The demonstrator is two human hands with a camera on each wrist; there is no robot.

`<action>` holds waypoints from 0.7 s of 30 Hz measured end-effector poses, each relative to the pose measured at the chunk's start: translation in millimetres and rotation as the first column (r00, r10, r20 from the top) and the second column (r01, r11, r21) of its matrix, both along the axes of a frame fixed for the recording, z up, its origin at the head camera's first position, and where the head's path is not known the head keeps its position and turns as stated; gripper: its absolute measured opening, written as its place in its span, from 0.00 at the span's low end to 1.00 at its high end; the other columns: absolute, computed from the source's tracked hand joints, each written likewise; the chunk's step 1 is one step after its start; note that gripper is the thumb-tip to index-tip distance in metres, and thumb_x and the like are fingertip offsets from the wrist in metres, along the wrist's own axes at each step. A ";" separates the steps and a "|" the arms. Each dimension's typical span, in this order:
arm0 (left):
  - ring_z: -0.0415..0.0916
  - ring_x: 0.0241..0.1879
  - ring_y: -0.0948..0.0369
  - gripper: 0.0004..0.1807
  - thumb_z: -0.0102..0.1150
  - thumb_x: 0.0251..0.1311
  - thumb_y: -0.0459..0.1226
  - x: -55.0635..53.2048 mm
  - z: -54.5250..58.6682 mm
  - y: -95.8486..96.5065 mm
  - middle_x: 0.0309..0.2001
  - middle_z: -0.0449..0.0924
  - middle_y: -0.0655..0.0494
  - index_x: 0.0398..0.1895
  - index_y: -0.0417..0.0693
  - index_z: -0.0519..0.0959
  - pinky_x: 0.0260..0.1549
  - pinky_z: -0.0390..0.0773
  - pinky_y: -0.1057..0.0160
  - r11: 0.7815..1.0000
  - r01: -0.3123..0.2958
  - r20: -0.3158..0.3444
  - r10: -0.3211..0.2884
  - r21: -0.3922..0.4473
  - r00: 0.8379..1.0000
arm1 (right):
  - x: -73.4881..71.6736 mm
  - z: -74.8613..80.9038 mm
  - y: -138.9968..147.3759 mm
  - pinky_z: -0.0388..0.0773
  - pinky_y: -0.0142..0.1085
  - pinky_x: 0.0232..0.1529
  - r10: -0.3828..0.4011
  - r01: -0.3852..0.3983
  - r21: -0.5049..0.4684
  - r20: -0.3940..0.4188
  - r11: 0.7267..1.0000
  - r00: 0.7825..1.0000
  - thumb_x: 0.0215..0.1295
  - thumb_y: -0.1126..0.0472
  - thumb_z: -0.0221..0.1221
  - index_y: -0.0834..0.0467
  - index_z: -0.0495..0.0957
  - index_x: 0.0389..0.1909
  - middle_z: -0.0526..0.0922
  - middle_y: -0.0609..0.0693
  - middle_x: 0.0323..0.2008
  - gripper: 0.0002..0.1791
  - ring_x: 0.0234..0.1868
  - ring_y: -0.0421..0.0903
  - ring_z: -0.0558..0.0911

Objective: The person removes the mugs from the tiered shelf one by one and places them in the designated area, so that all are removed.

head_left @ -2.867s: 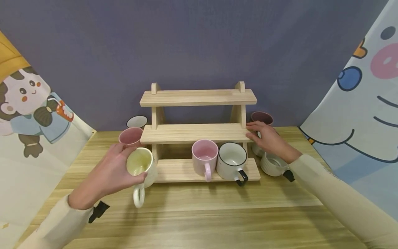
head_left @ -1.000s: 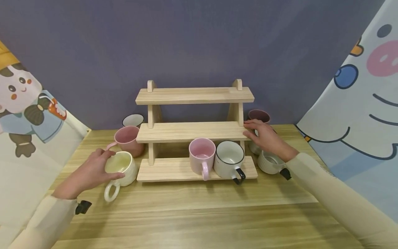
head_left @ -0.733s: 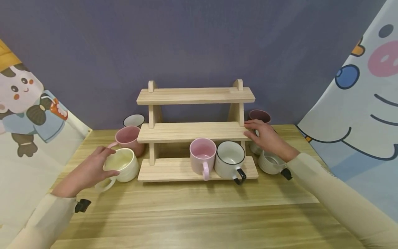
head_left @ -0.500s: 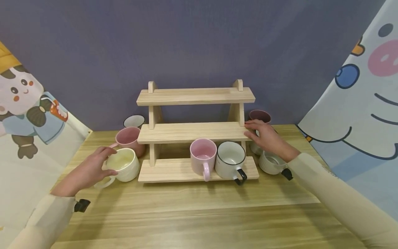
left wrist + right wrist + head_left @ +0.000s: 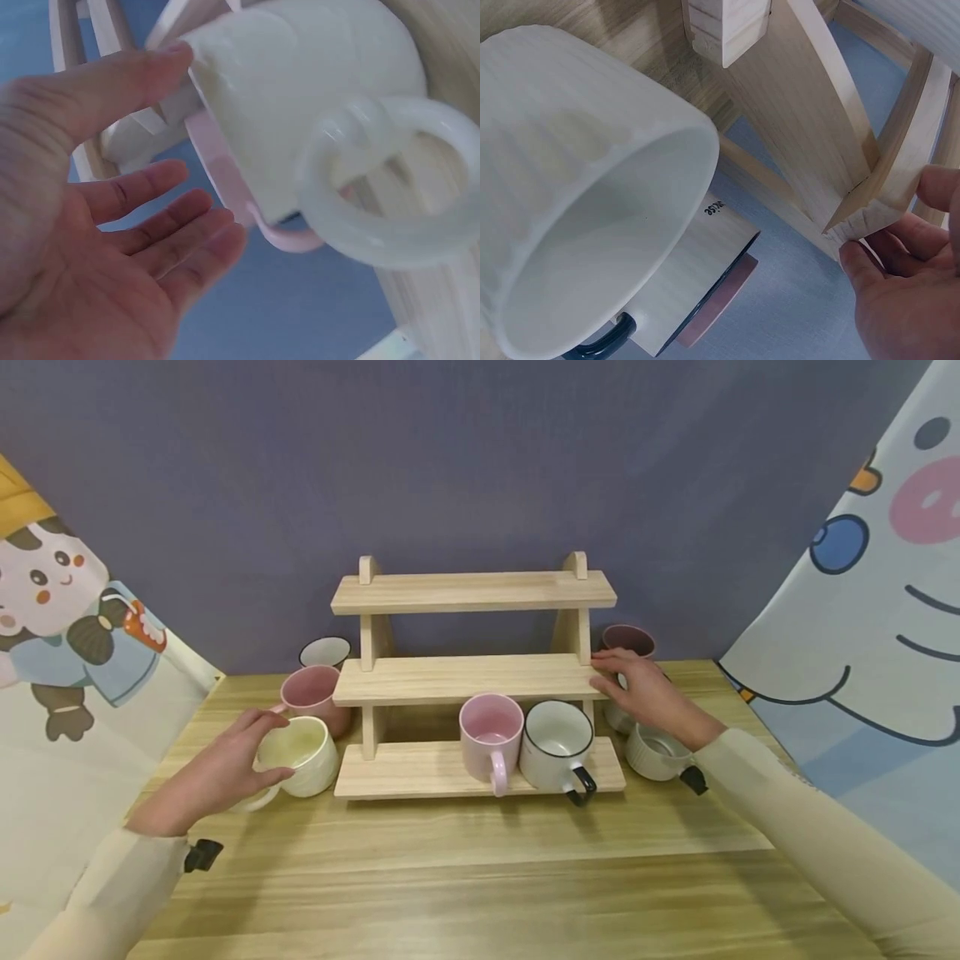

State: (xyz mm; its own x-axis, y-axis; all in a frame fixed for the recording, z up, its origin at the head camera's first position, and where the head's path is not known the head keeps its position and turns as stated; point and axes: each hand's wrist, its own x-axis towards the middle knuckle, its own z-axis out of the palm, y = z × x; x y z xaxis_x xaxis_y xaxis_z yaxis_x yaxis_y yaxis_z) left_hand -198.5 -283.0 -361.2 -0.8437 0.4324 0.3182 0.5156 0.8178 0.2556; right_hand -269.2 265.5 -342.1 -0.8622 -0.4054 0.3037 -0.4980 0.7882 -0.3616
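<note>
A cream mug with a ring handle stands on the table, left of a three-tier wooden display rack. Beside its rim is my left hand, thumb and fingers spread apart. In the left wrist view the thumb tip lies right at the mug's rim, while the other fingers are loosely bent with nothing between them. My right hand holds the right end of the rack's middle shelf; the right wrist view shows thumb and fingers around that board end.
A pink mug and a white mug with a black rim stand on the bottom shelf. Behind the cream mug are a darker pink mug and a white one. A ribbed grey-white cup and a dark pink mug stand at right.
The cream mug has gone left from the rack's front corner onto the table, its handle turning leftward. My left hand has let go of it. The right hand stays on the shelf.
</note>
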 end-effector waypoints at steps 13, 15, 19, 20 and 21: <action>0.67 0.53 0.43 0.29 0.71 0.48 0.37 2.1 20.3 44.9 0.52 0.70 0.40 0.53 0.35 0.72 0.50 0.66 0.43 0.996 0.092 -0.092 -0.090 0.012 0.992 | -0.3 0.5 -1.4 0.68 0.53 0.53 0.004 -0.003 -0.005 0.011 1.000 1.000 0.68 0.60 0.56 0.68 0.71 0.59 0.70 0.63 0.59 0.23 0.56 0.59 0.71; 0.68 0.52 0.43 0.28 0.70 0.49 0.37 1.8 23.0 51.1 0.51 0.70 0.40 0.52 0.35 0.72 0.50 0.66 0.43 0.995 0.100 -0.099 -0.099 0.006 0.990 | -0.4 0.5 -1.5 0.69 0.53 0.52 0.005 -0.005 -0.009 0.011 1.000 1.000 0.68 0.60 0.56 0.68 0.71 0.59 0.70 0.63 0.59 0.23 0.55 0.59 0.72; 0.69 0.50 0.46 0.24 0.70 0.48 0.37 1.3 26.1 64.2 0.47 0.72 0.42 0.47 0.37 0.74 0.46 0.66 0.41 0.995 0.100 -0.126 -0.099 -0.001 0.987 | -1.2 -0.3 -0.6 0.70 0.52 0.51 0.011 -0.011 -0.018 0.003 1.000 1.000 0.68 0.61 0.56 0.69 0.71 0.58 0.70 0.63 0.58 0.22 0.54 0.58 0.73; 0.69 0.50 0.47 0.23 0.70 0.49 0.38 1.0 26.3 67.7 0.47 0.72 0.42 0.47 0.37 0.74 0.45 0.66 0.42 0.995 0.104 -0.131 -0.103 -0.003 0.986 | -1.4 -0.5 -0.2 0.70 0.52 0.50 0.012 -0.012 -0.020 0.000 1.000 1.000 0.67 0.61 0.56 0.69 0.71 0.58 0.70 0.63 0.58 0.22 0.53 0.58 0.73; 0.69 0.50 0.48 0.24 0.70 0.49 0.38 0.8 26.4 71.1 0.47 0.72 0.43 0.47 0.38 0.74 0.44 0.67 0.43 0.994 0.108 -0.133 -0.107 -0.004 0.985 | -1.8 -0.8 0.1 0.71 0.52 0.50 0.014 -0.014 -0.021 -0.003 1.000 1.000 0.67 0.61 0.56 0.69 0.72 0.58 0.71 0.63 0.58 0.22 0.52 0.58 0.74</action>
State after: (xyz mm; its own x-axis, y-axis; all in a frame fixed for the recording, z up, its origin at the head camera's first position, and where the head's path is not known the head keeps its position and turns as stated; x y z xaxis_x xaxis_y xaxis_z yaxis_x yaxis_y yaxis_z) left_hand -197.7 -211.8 -334.7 -0.7425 0.5172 0.4257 0.6301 0.7550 0.1817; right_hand -271.0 265.6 -342.9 -0.8556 -0.4111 0.3146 -0.5100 0.7734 -0.3765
